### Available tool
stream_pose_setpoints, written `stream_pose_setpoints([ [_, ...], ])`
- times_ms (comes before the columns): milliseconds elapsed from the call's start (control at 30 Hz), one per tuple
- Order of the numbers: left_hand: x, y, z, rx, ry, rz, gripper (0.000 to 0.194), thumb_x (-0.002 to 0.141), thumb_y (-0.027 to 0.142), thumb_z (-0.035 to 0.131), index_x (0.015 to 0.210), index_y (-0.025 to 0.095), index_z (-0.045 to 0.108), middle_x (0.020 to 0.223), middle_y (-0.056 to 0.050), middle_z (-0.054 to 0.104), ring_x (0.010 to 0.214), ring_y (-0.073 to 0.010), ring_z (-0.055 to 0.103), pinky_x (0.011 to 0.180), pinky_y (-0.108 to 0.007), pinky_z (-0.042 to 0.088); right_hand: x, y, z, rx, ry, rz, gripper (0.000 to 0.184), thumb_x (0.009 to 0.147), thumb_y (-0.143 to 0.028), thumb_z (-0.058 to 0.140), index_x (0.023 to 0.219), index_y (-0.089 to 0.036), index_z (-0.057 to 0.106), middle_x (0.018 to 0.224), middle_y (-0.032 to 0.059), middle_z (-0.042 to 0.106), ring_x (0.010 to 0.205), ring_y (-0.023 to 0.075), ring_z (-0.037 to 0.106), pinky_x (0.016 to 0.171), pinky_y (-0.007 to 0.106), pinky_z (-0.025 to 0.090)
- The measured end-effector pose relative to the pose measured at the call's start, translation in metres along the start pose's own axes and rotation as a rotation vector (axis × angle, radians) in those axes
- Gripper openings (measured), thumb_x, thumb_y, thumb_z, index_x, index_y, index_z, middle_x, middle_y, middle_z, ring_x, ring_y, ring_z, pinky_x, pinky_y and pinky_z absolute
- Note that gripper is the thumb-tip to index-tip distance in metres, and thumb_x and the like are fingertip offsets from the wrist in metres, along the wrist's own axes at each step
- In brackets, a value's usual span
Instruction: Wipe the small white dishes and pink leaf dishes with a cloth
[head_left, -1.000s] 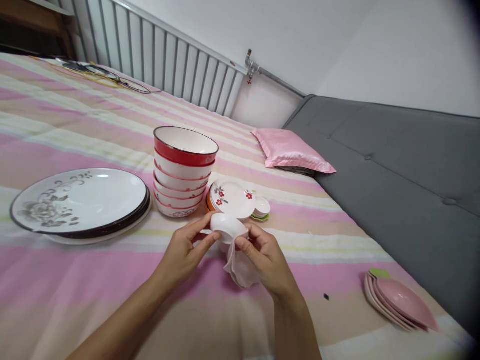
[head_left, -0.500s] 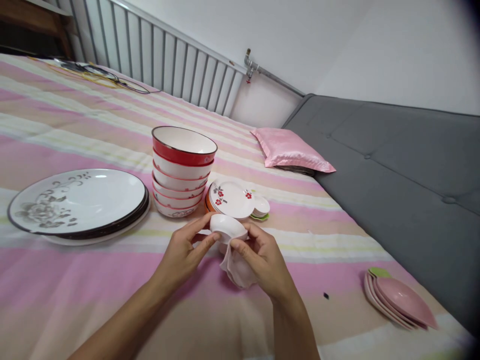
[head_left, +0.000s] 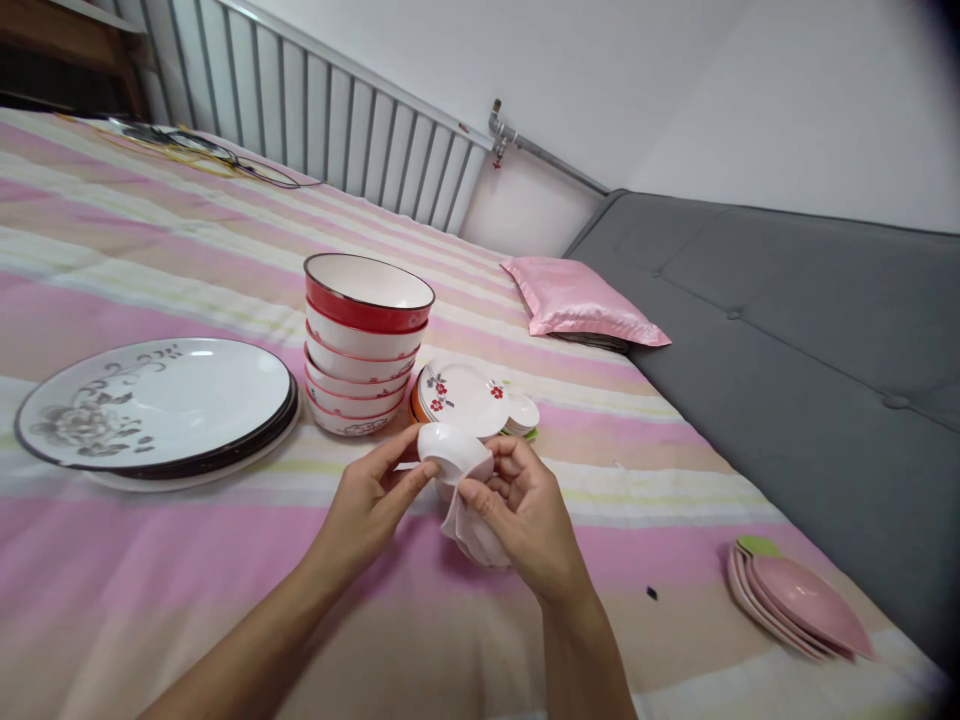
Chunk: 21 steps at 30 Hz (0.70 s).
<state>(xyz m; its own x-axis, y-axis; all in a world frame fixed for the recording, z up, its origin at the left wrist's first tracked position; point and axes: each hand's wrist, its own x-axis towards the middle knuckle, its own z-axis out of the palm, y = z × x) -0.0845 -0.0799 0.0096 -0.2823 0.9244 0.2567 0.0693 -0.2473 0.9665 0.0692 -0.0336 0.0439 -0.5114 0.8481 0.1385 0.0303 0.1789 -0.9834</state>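
Note:
Between my two hands is a small white bowl (head_left: 450, 450), tilted and held above the bedspread. My left hand (head_left: 382, 485) is closed on its left side, thumb on the near side and fingers behind. My right hand (head_left: 521, 510) is closed on a thin, pale pink, wavy-edged piece (head_left: 476, 530) that looks like a folded cloth, its lower part hanging below the bowl. The right thumb pinches this piece at the bowl's right edge. My palm and fingers hide part of it. Just beyond the bowl lies a stack of small flowered plates (head_left: 469, 395).
A tall stack of red and white bowls (head_left: 367, 315) stands left of centre, beside large plates (head_left: 217, 400). Small white dishes (head_left: 523, 411) sit behind my hands. Pink dishes (head_left: 814, 600) and a small black piece (head_left: 652, 593) lie right. A pink pillow (head_left: 589, 300) rests near the grey headboard (head_left: 787, 300).
The small bowl has tilted, so its mouth shows less and more of its smooth outside is visible. The pale wavy-edged piece has risen slightly. Both hands stay in nearly the same place.

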Motion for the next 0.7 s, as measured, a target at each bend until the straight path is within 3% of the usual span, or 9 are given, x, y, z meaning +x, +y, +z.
stream_pose_setpoints([
  [200,0.0003,0.0029,-0.0009,-0.013,0.021,-0.007,0.045,0.080,0.034,0.058,0.121,0.015,0.055,0.119,-0.010,0.062,0.104,-0.0232,0.058,0.090,-0.033,0.046,-0.0026,-0.0058,-0.0020,0.025,-0.069,-0.044,0.022,0.087,-0.035,0.050,0.103,-0.020,0.053,0.088,0.0029,0.059,0.079,0.0129,0.056,0.071,0.024,0.044],
  [367,0.0004,0.0041,0.0006,-0.040,0.023,-0.022,0.045,0.080,0.033,0.058,0.121,0.015,0.056,0.119,-0.010,0.062,0.105,-0.0228,0.058,0.090,-0.033,0.046,-0.0007,-0.0047,-0.0032,-0.039,0.007,-0.074,0.025,0.093,-0.036,0.038,0.097,-0.020,0.057,0.078,-0.0003,0.057,0.070,0.0110,0.052,0.068,0.022,0.042],
  [700,-0.0008,-0.0013,0.0010,-0.024,0.015,-0.009,0.046,0.080,0.033,0.058,0.122,0.015,0.055,0.121,-0.011,0.060,0.103,-0.0232,0.058,0.089,-0.035,0.047,0.0026,-0.0020,-0.0059,-0.132,0.055,-0.123,0.023,0.090,-0.035,0.046,0.086,-0.018,0.060,0.079,0.0002,0.060,0.073,0.0121,0.053,0.069,0.022,0.041],
])
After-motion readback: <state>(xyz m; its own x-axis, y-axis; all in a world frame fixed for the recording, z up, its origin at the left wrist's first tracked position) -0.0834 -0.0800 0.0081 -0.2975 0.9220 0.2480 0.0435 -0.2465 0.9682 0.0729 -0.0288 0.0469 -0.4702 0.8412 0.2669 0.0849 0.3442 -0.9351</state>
